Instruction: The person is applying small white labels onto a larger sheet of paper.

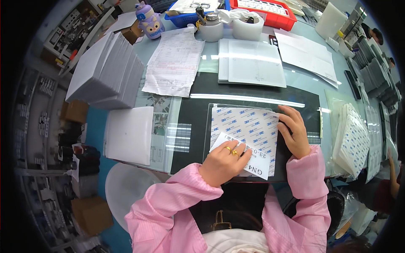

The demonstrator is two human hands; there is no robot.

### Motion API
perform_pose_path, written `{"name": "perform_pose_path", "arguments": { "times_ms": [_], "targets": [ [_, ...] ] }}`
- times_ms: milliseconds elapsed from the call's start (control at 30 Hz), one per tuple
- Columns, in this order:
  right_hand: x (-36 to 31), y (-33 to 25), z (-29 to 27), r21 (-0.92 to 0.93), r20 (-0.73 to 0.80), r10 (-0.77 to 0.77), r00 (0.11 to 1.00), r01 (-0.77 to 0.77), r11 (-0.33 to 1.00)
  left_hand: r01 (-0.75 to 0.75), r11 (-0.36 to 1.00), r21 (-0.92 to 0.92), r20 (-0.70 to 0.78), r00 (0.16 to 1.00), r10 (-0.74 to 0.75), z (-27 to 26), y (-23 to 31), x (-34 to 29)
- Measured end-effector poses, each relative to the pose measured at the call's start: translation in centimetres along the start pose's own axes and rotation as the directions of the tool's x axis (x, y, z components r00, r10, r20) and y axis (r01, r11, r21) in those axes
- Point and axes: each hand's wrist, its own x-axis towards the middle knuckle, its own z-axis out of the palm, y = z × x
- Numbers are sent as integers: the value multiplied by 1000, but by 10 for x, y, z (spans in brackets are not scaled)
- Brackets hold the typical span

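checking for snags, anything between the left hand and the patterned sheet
Yes: a white card lies under the left hand, over the lower part of the patterned sheet. Nothing visible blocks the right hand beside it.

A table (207, 59) bears creased paper (173, 63), white stacks (105, 69).

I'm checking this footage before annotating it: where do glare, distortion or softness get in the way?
Head view: a white streak glares across the dark mat; head view: straight edges bow and corners go black; head view: the shelves at left look soft and dim, while the patterned sheet, left hand and right hand look fairly crisp.
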Motion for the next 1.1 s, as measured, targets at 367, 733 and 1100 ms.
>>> {"name": "perform_pose_path", "arguments": {
  "times_ms": [367, 733, 1100],
  "targets": [
    [5, 29, 2, -264, -194, 215, 957, -262, 928, 28, 999, 18, -37, 999, -27, 46, -24, 79],
    [-15, 52, -20, 51, -308, 351, 884, -353, 934, -83, 970, -227, 182, 975, 126, -12, -66, 26],
    [-1, 27, -19, 334, -244, 475, 845, -387, 859, -236, 808, -540, 122, 928, 353, 54, 8, 69]
  ]
}}
